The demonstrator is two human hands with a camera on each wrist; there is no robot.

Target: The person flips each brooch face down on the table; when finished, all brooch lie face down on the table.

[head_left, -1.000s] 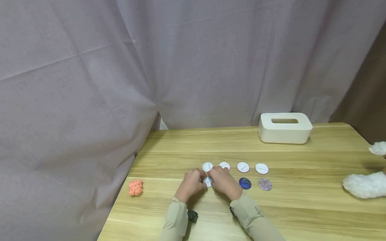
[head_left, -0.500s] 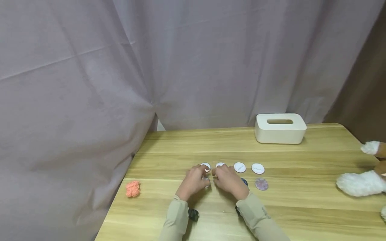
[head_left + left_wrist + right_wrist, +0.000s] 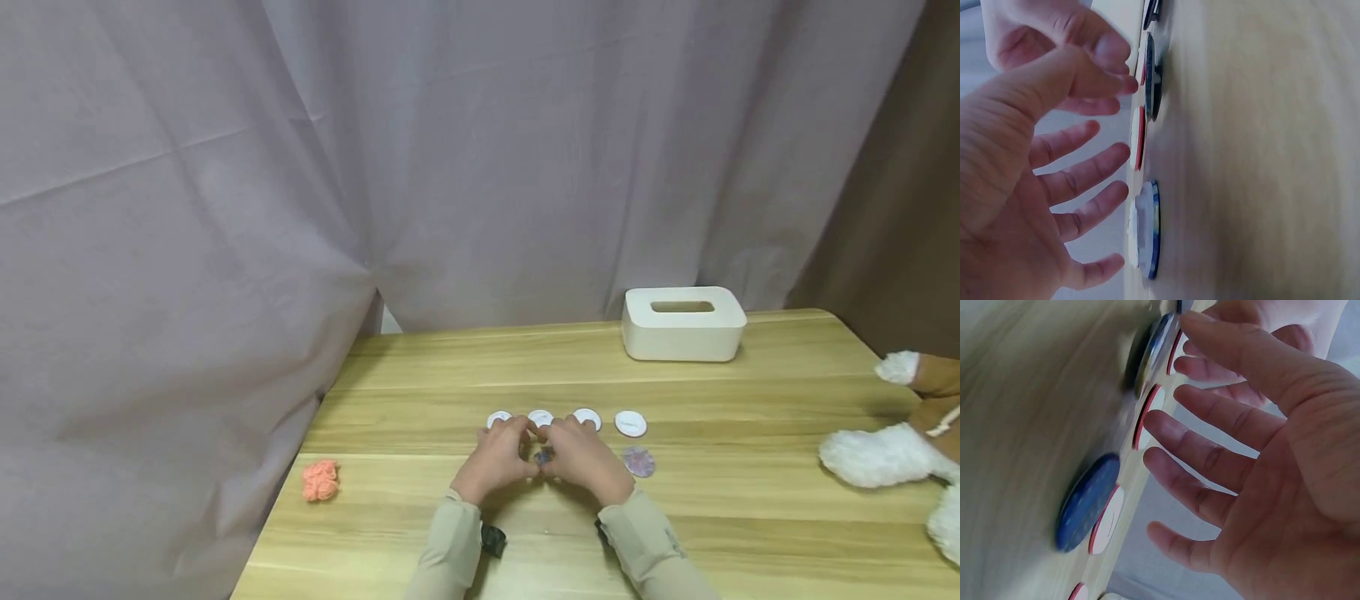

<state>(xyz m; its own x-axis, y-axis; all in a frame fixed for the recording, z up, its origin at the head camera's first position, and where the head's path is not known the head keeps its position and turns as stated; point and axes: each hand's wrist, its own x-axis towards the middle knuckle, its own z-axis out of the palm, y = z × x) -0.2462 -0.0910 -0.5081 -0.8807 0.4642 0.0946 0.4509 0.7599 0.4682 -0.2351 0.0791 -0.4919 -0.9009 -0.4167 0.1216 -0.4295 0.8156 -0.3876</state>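
Left hand (image 3: 498, 458), right hand (image 3: 585, 461) — a dark badge (image 3: 543, 457) sits between.

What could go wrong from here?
1. The left hand and right hand come very close together around the dark disc, so they might bump each other or knock it askew.
2. Both hands are near the row of white discs; a stray fingertip could push one out of line.
3. The right hand hides the blue disc from the head camera; it might get brushed unnoticed.
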